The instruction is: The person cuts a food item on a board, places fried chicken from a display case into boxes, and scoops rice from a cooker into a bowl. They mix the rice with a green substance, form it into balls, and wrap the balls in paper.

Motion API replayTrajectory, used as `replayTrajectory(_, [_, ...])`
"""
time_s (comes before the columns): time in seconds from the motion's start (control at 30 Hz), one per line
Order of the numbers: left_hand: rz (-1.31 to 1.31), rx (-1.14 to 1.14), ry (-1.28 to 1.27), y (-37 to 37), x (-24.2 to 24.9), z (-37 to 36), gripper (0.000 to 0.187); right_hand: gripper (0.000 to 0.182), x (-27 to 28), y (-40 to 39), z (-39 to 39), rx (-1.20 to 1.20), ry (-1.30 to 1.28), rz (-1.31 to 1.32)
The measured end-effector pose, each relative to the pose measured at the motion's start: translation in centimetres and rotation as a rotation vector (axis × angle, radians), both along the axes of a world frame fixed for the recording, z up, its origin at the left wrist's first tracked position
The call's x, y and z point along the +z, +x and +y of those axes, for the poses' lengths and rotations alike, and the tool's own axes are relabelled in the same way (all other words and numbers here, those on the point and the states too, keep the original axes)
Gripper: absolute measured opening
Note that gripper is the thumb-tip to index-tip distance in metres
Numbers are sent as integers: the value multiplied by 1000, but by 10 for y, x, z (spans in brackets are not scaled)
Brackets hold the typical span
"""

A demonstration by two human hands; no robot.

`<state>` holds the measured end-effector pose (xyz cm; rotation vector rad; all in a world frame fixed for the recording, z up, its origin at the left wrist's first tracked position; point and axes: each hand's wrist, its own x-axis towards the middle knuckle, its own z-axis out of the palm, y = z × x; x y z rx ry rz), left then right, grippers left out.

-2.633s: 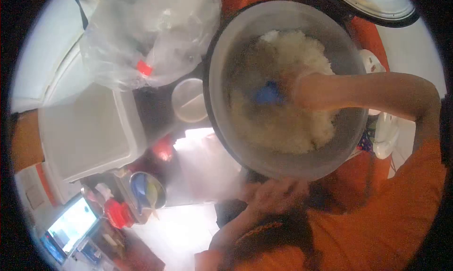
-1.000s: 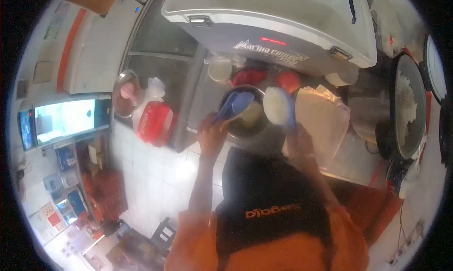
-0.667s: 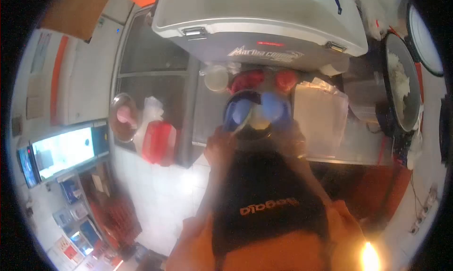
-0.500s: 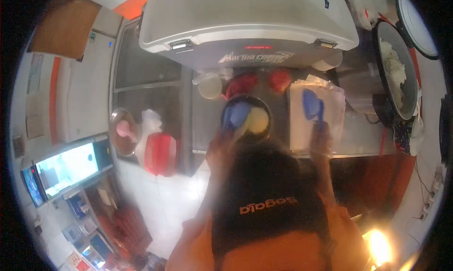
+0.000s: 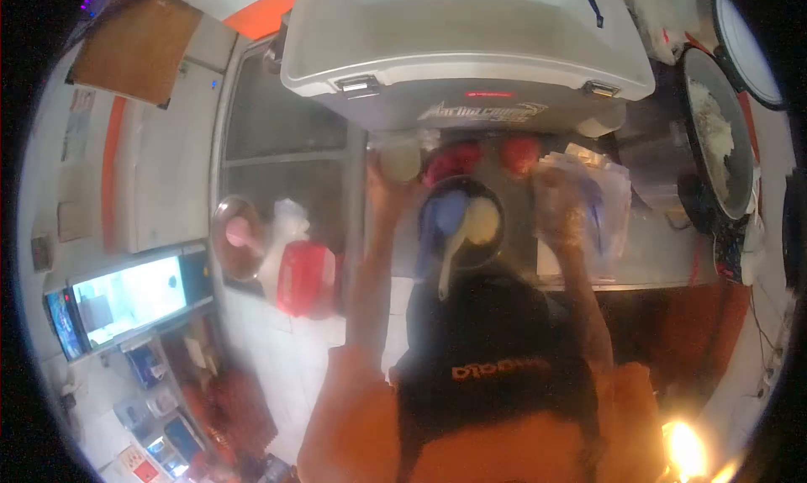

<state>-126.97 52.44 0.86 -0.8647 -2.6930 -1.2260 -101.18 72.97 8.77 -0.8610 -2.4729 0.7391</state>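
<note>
My left hand (image 5: 388, 190) is at the near side of a pale translucent tub (image 5: 401, 159), its fingers curved around the tub's lower left side. My right hand (image 5: 558, 205), smeared by motion, is over a stack of papers (image 5: 548, 264); whether it holds anything does not show. Just right of it a blurred blue scoop (image 5: 595, 218) lies on the papers. Between my hands is a dark round bowl (image 5: 461, 259) holding a blue scoop (image 5: 450, 212), a rounded pale yellow mound (image 5: 482, 221) and a white-handled spoon (image 5: 450, 269) whose handle sticks out toward me.
A large grey cooler (image 5: 479, 96) spans the back of the counter. Red bundles (image 5: 454, 161) sit before it. At right stands a big pot (image 5: 740, 176) of rice. A red container (image 5: 308, 277) and a steel bowl (image 5: 225, 260) with a pink scoop are left.
My left hand has left the bowl and moved up to the translucent tub; the white spoon handle now shows. My right hand has let go of the blue scoop and moved up over the papers.
</note>
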Motion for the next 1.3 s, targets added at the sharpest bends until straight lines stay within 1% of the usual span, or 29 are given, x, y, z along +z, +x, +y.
replayTrajectory(0.03, [-37,16,41,2,0,4,106,28,11,-39,-13,99,-144,8])
replayTrajectory(0.1, [-108,59,122,11,10,5,109,36,-5,-96,-44,396,23,191])
replayTrajectory(0.13, [-248,33,227,11,13,-2,107,40,-12,-125,-60,545,103,277])
replayTrajectory(0.17, [-387,6,327,10,14,-18,106,47,8,-148,-81,523,37,93])
replayTrajectory(0.2, [-446,25,413,13,13,-32,105,55,31,-164,-99,497,-29,-90])
replayTrajectory(0.23, [-502,45,501,15,11,-46,103,60,40,-172,-111,543,-37,-144])
replayTrajectory(0.27, [-479,116,576,20,8,-60,101,65,47,-177,-122,590,-45,-201])
replayTrajectory(0.3, [-395,91,536,24,13,-74,101,71,50,-179,-128,637,-54,-260])
replayTrajectory(0.37, [-248,47,450,34,35,-97,98,81,27,-182,-139,747,22,-303])
replayTrajectory(0.43, [-127,6,363,46,69,-108,90,90,26,-180,-143,767,-12,-240])
replayTrajectory(0.47, [-75,-15,315,53,87,-112,85,94,44,-174,-145,727,-89,-154])
replayTrajectory(0.5, [-173,-23,288,57,102,-115,87,98,59,-169,-146,682,-165,-70])
replayTrajectory(0.53, [-270,-34,264,59,116,-117,90,104,66,-164,-148,666,-250,-68])
replayTrajectory(0.57, [-368,-51,237,59,124,-118,92,103,70,-160,-146,681,-248,-40])
replayTrajectory(0.6, [-397,-118,237,57,132,-116,98,102,73,-155,-143,693,-245,-13])
replayTrajectory(0.63, [-482,-157,258,60,142,-113,101,102,78,-148,-140,706,-241,14])
replayTrajectory(0.7, [-646,-247,296,60,180,-93,106,98,93,-133,-130,674,-250,104])
replayTrajectory(0.73, [-559,-315,178,58,185,-91,105,97,103,-122,-127,660,-258,146])
replayTrajectory(0.8, [-717,-321,200,69,198,-75,100,92,131,-97,-118,593,-293,97])
replayTrajectory(0.83, [-796,-324,208,75,205,-66,98,90,134,-85,-117,554,-298,62])
replayTrajectory(0.93, [-891,-481,173,87,213,-50,100,87,135,-50,-119,441,-282,-72])
replayTrajectory(1.0, [-944,-628,151,97,212,-47,102,86,153,-33,-124,255,-435,-312])
replayTrajectory(1.07, [-993,-794,139,107,207,-42,104,85,156,-13,-125,217,-434,-371])
replayTrajectory(1.13, [-1031,-933,128,116,203,-37,106,83,148,16,-119,334,-278,-256])
replayTrajectory(1.2, [-1066,-1058,109,128,199,-33,108,84,144,33,-124,249,-436,-213])
replayTrajectory(1.27, [-1099,-1157,95,135,195,-31,110,85,145,44,-127,258,-489,-232])
replayTrajectory(1.3, [-1114,-1191,84,137,194,-30,111,85,148,47,-126,306,-457,-267])
